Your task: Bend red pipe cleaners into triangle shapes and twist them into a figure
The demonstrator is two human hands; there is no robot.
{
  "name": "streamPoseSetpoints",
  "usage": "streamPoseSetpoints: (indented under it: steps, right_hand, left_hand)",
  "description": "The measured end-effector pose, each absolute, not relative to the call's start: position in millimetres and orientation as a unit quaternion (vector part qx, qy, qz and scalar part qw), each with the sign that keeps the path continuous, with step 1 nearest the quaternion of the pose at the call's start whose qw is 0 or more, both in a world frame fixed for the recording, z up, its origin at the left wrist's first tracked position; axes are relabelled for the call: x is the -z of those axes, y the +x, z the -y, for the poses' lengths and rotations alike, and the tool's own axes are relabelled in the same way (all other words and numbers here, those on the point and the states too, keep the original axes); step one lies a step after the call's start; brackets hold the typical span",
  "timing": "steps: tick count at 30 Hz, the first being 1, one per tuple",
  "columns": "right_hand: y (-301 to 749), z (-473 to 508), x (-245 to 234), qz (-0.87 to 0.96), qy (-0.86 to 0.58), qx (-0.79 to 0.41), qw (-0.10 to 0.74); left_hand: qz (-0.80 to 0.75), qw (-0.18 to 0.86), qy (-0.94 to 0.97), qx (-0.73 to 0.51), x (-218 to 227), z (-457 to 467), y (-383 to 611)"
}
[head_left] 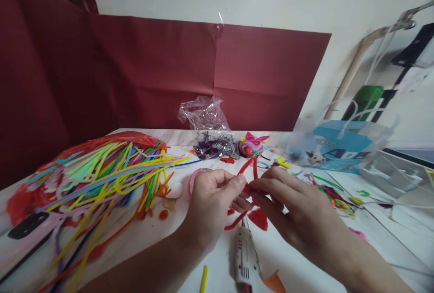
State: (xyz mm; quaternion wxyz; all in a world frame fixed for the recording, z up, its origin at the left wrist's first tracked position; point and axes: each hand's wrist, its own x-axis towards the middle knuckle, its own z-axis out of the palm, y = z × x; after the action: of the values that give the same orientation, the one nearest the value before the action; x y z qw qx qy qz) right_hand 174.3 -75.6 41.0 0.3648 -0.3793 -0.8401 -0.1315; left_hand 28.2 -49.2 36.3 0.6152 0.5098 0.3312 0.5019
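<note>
My left hand (210,205) and my right hand (296,207) meet over the middle of the white table (152,238), fingertips pinched together on a bent red pipe cleaner (251,168). One end of it sticks up between the hands, another red end (235,221) hangs below the left fingers. A red felt piece (259,218) lies just under the hands. A white glue gun (246,257) lies on the table beneath them, close to me.
A big heap of coloured pipe cleaners (101,171) covers the left of the table, with a black phone (32,225) at its edge. Behind the hands sit a clear plastic bag (208,125), a pink craft figure (251,144) and a blue-printed bag (335,146). Dark red paper (135,71) lines the wall.
</note>
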Motion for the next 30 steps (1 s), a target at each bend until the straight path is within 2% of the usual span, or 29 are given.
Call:
streamPoseSetpoints:
  steps: [8,14,22,30]
  right_hand:
    - [171.3,76.7,-41.3,0.822,-0.391,0.155,0.384]
    - [177.0,78.4,-46.3,0.83,-0.382,0.094,0.396]
    - [177.3,78.5,-42.5,0.852,-0.378,0.095,0.35]
    - [173.5,75.4,-36.2,0.849,-0.382,0.155,0.33]
  left_hand:
    - [-0.345,0.598,0.539,-0.482,-34.9,50.6,28.8]
    - [-0.34,0.594,0.529,-0.502,-40.1,49.4,26.9]
    - [-0.365,0.52,0.57,-0.521,-40.9,50.5,27.5]
    - [-0.369,0.511,0.598,-0.496,-39.9,53.1,29.2]
